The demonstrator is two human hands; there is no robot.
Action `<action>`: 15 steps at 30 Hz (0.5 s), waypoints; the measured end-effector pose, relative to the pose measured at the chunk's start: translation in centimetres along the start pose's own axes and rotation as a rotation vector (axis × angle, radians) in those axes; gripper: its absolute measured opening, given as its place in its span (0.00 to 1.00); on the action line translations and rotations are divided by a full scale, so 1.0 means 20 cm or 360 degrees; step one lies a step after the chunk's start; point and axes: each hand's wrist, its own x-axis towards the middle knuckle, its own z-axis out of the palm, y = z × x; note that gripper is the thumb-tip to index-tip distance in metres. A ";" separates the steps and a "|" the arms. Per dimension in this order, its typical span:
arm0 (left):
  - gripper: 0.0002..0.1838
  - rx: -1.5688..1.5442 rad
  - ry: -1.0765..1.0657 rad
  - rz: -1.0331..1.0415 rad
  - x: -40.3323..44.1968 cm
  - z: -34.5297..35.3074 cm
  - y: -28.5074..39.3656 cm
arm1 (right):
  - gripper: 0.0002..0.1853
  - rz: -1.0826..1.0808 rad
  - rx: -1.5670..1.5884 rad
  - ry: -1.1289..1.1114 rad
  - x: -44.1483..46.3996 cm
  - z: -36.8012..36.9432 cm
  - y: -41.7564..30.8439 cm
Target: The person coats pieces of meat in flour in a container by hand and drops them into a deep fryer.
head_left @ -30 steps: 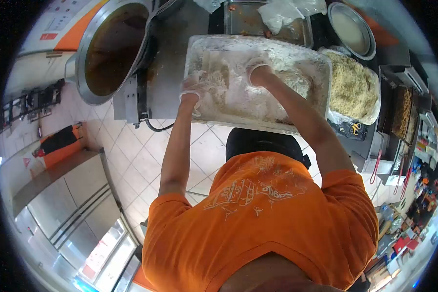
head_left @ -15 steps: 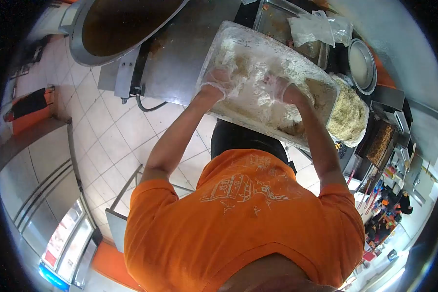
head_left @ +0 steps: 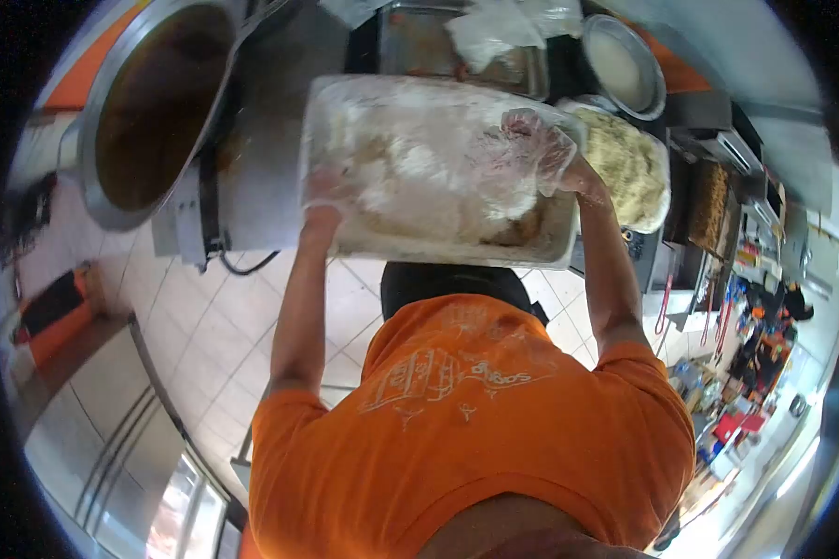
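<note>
While left hand (head_left: 324, 193) stays in tub (head_left: 419, 252), right hand (head_left: 534, 151) shifted rightward.

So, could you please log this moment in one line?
left hand: blurred, left end of tub; right hand: gloved, right end of tub; powder: in tub

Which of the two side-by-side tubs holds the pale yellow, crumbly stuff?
The smaller tub, on the picture's right; the larger tub, where the right hand is, holds mostly white powder.
</note>
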 end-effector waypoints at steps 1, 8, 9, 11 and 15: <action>0.23 0.0128 0.0017 -0.0061 0.02 -0.07 0.06 | 0.33 0.0114 -0.0087 0.0053 -0.07 -0.09 -0.05; 0.19 0.0335 -0.0238 -0.0409 -0.09 0.04 0.03 | 0.26 -0.0004 0.0033 0.0644 -0.88 -1.04 -0.19; 0.20 0.0164 -0.0280 -0.0598 -0.06 -0.01 0.07 | 0.25 0.0009 -0.0159 0.0748 -0.99 -1.17 -0.22; 0.23 -0.0241 0.0152 -0.0625 0.08 -0.29 0.37 | 0.24 0.0080 -0.0550 0.0955 -1.19 -1.44 -0.23; 0.26 -0.0922 0.0309 -0.0912 0.11 -0.21 0.43 | 0.22 0.0381 -0.1409 0.1178 -1.39 -1.92 -0.14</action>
